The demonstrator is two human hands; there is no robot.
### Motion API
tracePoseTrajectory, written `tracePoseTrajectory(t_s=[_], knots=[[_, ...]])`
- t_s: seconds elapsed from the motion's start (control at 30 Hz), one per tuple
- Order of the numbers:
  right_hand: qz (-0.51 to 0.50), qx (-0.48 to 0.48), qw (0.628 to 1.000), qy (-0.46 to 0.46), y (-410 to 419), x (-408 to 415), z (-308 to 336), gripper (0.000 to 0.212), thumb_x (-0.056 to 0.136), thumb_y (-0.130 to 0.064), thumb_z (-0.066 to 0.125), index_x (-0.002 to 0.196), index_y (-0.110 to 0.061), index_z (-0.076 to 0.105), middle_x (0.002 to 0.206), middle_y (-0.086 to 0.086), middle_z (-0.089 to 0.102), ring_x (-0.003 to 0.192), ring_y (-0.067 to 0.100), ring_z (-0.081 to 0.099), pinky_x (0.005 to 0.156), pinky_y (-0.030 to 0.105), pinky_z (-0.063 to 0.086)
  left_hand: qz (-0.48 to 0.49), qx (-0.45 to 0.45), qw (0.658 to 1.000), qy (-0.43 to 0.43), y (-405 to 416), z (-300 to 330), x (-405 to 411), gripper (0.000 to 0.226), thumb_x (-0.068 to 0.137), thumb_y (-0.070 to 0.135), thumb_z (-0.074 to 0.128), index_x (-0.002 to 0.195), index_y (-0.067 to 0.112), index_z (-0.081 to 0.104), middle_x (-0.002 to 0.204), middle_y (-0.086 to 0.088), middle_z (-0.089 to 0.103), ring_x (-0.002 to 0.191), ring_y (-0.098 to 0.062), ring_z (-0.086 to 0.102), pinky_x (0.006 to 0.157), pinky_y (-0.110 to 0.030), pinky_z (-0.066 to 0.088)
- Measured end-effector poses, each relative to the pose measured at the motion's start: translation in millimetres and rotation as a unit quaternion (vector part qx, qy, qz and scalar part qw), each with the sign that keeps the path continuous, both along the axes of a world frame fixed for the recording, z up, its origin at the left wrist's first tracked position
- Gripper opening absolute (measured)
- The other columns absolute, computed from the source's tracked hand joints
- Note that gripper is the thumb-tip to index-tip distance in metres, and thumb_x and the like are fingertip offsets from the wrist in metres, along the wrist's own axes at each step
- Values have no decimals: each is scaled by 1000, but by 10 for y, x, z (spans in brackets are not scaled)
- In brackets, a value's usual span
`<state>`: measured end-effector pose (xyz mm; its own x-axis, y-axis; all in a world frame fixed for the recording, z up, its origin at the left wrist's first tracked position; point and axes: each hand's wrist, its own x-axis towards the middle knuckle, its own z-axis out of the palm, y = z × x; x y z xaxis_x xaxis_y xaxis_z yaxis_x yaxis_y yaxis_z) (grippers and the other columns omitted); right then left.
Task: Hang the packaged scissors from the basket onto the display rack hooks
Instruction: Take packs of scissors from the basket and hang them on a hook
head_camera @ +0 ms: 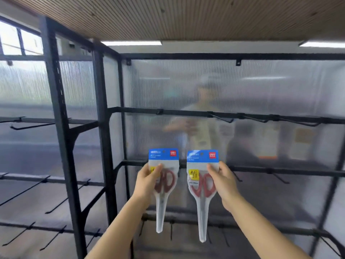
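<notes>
**Packaged scissors held up before black rack**

Two scissors packs, points down, stand side by side: the left hand (pixel 149 181) grips the left pack (pixel 164 186), the right hand (pixel 225 182) grips the right pack (pixel 202 191). Behind them bare hooks (pixel 222 118) jut from the display rack (pixel 186 111); a ribbed translucent panel (pixel 261 86) blurs a person (pixel 201 116) beyond.

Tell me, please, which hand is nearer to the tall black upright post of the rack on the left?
The left hand. It holds a scissors pack just right of the black upright post; the right hand, holding the other pack, is farther right.
</notes>
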<state>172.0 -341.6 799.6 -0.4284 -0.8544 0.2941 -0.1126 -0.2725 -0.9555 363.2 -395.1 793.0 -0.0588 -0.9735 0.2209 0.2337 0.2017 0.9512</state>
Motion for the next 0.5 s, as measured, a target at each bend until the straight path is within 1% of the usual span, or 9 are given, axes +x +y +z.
tracePoseTrajectory(t_s=[0.1,0.17,0.2,0.27,0.33,0.4,0.47,0.5], knots=[[9,-14,1000,-9,-320,271,139,8,95,-15,52,94,-19,59,90,-6,66,81,7,61,65,18,45,7,-25,1000,2,-260,126,259,8,92,13,56,88,18,61,75,2,69,65,-9,66,56,-18,51],[9,-26,999,-17,-511,442,234,8,95,-14,52,97,-19,58,92,-5,66,82,6,62,66,19,46,10,-39,999,2,-410,193,419,7,93,13,55,91,17,61,78,1,68,64,-5,67,56,-17,51],[6,-33,999,-19,-601,526,279,9,95,-13,51,98,-18,58,92,-6,65,81,5,61,65,19,46,10,-43,999,1,-484,223,489,7,93,13,55,91,18,61,80,1,69,67,-7,67,58,-18,51],[-1,-50,998,-29,-774,684,367,9,94,-12,51,94,-18,57,90,-5,65,79,7,60,65,19,45,10,-49,999,-1,-607,289,608,7,93,15,56,92,19,62,83,0,69,74,-12,66,64,-24,50],[-17,-63,997,-43,-924,812,444,9,93,-11,51,88,-18,56,88,-1,64,80,12,59,67,22,46,11,-52,999,11,-712,350,693,7,92,15,57,91,19,62,80,2,69,71,-10,65,62,-24,50],[-28,-71,996,-51,-1040,920,514,10,94,-17,52,86,-19,57,88,-1,65,83,14,61,71,27,47,13,-56,998,19,-798,402,750,7,92,16,57,90,19,63,76,5,68,66,-7,65,58,-22,50],[-29,-86,995,-51,-1129,1001,578,11,95,-23,53,85,-22,58,90,-2,66,87,15,63,77,30,49,16,-57,998,30,-864,449,788,6,92,21,59,88,19,64,73,5,68,66,-9,65,60,-23,51],[-27,-97,994,-46,-1160,1038,616,10,95,-25,53,86,-23,58,91,-2,67,87,13,64,78,29,51,18,-58,998,35,-887,473,802,8,91,24,60,88,19,65,73,5,69,67,-9,65,61,-24,51]])
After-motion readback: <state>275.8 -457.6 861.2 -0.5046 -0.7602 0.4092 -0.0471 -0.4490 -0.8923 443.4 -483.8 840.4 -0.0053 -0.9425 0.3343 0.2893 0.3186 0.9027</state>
